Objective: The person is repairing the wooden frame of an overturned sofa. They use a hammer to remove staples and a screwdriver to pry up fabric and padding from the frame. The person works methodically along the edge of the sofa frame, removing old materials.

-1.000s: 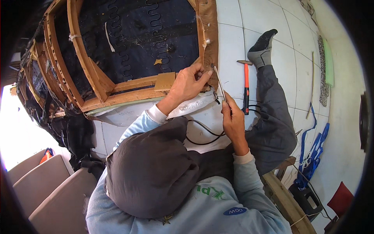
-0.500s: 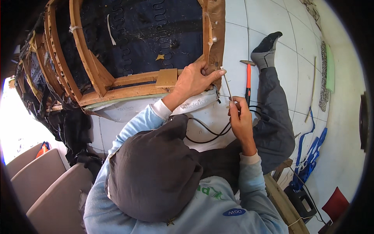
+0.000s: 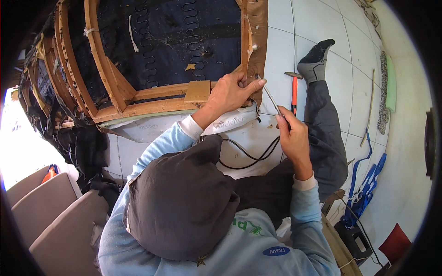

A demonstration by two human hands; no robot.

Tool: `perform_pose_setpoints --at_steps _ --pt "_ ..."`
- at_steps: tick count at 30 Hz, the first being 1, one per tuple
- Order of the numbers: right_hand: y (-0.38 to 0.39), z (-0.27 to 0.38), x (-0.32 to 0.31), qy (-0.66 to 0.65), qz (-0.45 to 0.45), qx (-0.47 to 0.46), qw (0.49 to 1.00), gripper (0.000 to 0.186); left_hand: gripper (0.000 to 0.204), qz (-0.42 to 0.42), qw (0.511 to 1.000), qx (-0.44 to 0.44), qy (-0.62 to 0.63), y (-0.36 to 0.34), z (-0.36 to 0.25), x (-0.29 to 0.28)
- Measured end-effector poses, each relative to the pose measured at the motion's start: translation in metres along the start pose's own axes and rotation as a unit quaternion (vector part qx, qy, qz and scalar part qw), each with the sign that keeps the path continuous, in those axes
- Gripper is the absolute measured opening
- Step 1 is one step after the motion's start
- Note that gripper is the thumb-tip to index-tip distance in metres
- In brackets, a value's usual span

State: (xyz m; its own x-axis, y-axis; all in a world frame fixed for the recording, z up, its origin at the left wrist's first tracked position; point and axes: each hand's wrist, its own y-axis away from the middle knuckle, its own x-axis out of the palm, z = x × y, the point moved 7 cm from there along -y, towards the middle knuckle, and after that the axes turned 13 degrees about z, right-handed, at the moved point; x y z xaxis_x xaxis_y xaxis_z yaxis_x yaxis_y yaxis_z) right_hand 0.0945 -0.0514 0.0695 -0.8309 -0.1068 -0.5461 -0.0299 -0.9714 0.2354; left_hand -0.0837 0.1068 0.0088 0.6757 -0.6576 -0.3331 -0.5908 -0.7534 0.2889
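My right hand (image 3: pixel 294 139) is closed round a screwdriver, its handle mostly hidden by my fingers. The thin metal shaft (image 3: pixel 271 97) slants up and left, with its tip beside the brown-covered edge (image 3: pixel 258 41) of an upturned wooden seat frame (image 3: pixel 152 106). At the frame's near right corner, my left hand (image 3: pixel 230 93) grips the wood with its fingers curled over. Its thumb stretches right, against or very close to the shaft; contact is hard to tell. White printed cloth (image 3: pixel 230 123) hangs loose under that corner.
A hammer (image 3: pixel 294 92) with an orange-red handle lies on the tiles beside my outstretched leg (image 3: pixel 317 106). Black cable (image 3: pixel 248 158) loops below my hands. Blue straps (image 3: pixel 368 184) lie by the right wall; grey chair backs (image 3: pixel 69 225) stand at lower left.
My right hand has moved slightly right and turned, with its grip now farther back on the screwdriver. The shaft leans more to the left. My left hand stays at the frame corner.
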Motion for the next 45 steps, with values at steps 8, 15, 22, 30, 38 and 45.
perform_pose_setpoints --at_steps 8,15,22,30,38,45 --pt "0.017 0.027 -0.03 0.027 0.042 -0.024 0.998 0.044 0.085 0.013 0.999 -0.035 -0.023 0.006 -0.018 -0.003" --pt "0.02 0.022 -0.035 0.296 0.039 -0.04 0.954 0.046 0.111 0.037 0.993 -0.039 -0.11 0.0 -0.004 0.023" --pt "-0.008 -0.003 -0.04 0.176 -0.01 -0.19 0.966 0.041 0.116 0.063 0.986 -0.093 -0.127 0.004 -0.013 0.031" --pt "-0.026 -0.043 -0.026 0.03 0.129 -0.062 0.989 0.039 0.112 0.064 0.98 -0.123 -0.144 0.006 -0.017 0.03" --pt "-0.023 -0.053 -0.008 -0.168 0.215 0.026 0.962 0.04 0.113 0.046 0.984 -0.097 -0.143 0.009 -0.017 0.03" --pt "-0.02 -0.062 0.015 -0.353 0.292 0.096 0.883 0.046 0.113 0.035 0.987 -0.065 -0.144 0.004 -0.009 0.03"
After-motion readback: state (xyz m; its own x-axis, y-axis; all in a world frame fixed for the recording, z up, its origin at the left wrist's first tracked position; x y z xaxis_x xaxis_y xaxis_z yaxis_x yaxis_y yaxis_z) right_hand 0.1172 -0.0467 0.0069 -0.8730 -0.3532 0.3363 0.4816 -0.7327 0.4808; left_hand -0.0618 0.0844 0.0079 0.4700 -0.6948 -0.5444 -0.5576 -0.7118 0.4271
